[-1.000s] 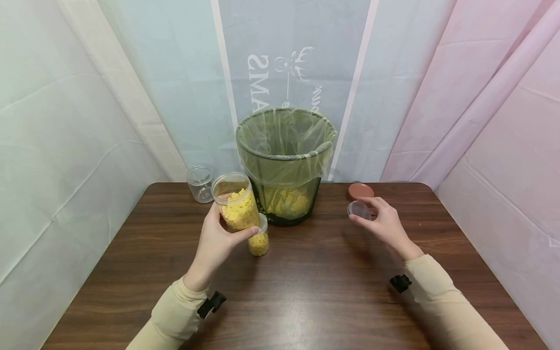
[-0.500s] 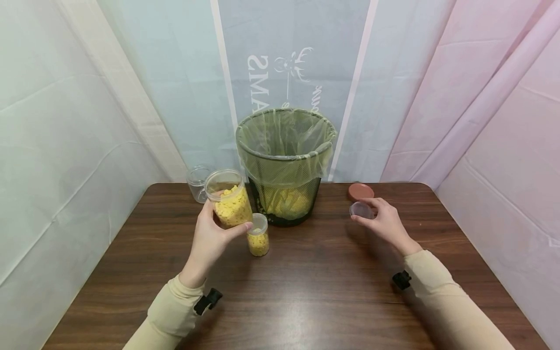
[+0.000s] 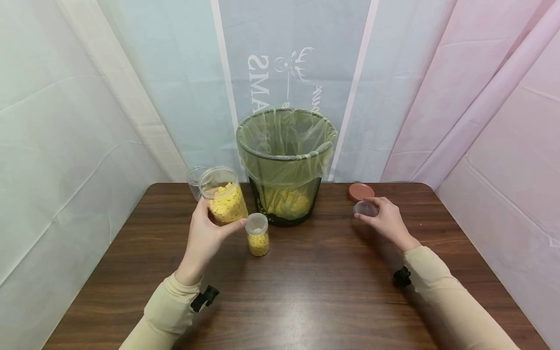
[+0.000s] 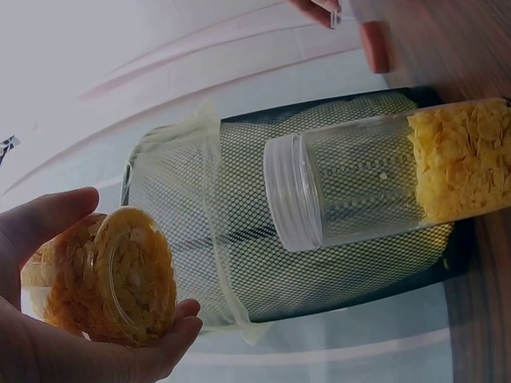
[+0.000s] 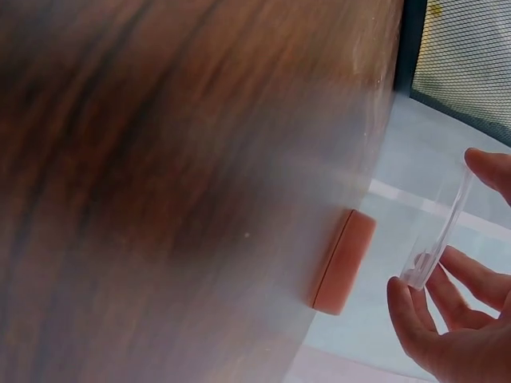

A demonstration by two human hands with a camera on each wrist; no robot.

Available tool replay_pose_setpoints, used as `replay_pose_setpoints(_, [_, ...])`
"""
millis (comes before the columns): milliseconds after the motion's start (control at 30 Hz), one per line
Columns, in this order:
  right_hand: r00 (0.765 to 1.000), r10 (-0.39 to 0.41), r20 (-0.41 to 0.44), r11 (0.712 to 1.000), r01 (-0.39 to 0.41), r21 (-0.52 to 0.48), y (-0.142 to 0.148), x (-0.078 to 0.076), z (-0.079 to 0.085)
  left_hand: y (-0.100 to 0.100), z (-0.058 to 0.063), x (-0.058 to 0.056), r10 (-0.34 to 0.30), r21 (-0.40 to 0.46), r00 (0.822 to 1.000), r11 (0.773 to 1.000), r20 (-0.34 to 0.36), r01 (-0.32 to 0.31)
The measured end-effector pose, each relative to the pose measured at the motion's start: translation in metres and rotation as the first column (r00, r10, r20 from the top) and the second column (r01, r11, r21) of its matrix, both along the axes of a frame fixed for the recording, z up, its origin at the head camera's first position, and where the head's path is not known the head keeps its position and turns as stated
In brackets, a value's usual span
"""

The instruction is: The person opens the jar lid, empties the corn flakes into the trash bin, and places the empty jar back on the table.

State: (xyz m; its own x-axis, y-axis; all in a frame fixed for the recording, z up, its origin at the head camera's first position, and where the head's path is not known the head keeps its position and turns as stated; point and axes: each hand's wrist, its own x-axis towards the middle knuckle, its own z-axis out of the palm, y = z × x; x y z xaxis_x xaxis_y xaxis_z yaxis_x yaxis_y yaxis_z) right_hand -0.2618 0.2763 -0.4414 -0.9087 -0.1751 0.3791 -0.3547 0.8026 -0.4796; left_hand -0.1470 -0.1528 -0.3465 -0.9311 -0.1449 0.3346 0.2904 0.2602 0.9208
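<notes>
My left hand (image 3: 204,238) grips a wide clear jar (image 3: 228,206) partly filled with yellow flakes, held up off the table and tilted. Its base faces the camera in the left wrist view. Just right of that hand, a narrower clear jar (image 3: 258,238) with flakes in its lower part stands upright on the table. Over at the right, my right hand (image 3: 387,221) pinches a clear round lid (image 5: 441,231) by its edge, above the table. A reddish-brown lid (image 3: 360,191) lies just beyond this hand.
A black mesh bin (image 3: 286,170) with a yellowish liner stands at the table's back, with yellow stuff low inside it. Another clear jar (image 3: 194,182), partly hidden behind the held one, stands at the back left. Fabric walls (image 3: 288,29) enclose the wooden table (image 3: 297,301).
My left hand has carried the wide jar leftward, away from the bin, uncovering more of the narrow jar. My right hand has shifted slightly right with the clear lid.
</notes>
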Motion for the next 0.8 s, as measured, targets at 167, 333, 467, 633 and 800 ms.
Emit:
replay_pose_setpoints(167, [0.999, -0.012, 0.037, 1.000, 0.012, 0.001, 0.002, -0.003, -0.001, -0.002, 0.001, 0.001, 0.008, 0.009, 1.000, 1.000, 0.001, -0.008])
replay_pose_setpoints(333, [0.998, -0.026, 0.054, 1.000, 0.025, 0.006, 0.003, -0.006, -0.003, -0.005, 0.003, 0.001, 0.013, 0.008, 1.000, 1.000, 0.001, -0.013])
replay_pose_setpoints(467, [0.997, -0.035, 0.068, 0.999, 0.034, 0.023, 0.005, -0.008, -0.003, -0.007, 0.004, 0.001, 0.024, -0.016, 1.000, 1.000, 0.002, -0.024])
replay_pose_setpoints(633, [0.994, -0.062, 0.093, 0.997, 0.058, 0.047, 0.008, -0.012, -0.004, -0.009, 0.004, 0.002, 0.037, -0.047, 0.999, 0.998, 0.001, -0.037])
replay_pose_setpoints(800, [0.986, -0.096, 0.134, 0.995, 0.090, 0.043, 0.009, -0.014, -0.005, -0.011, 0.002, 0.003, 0.045, -0.061, 0.999, 0.997, 0.002, -0.044])
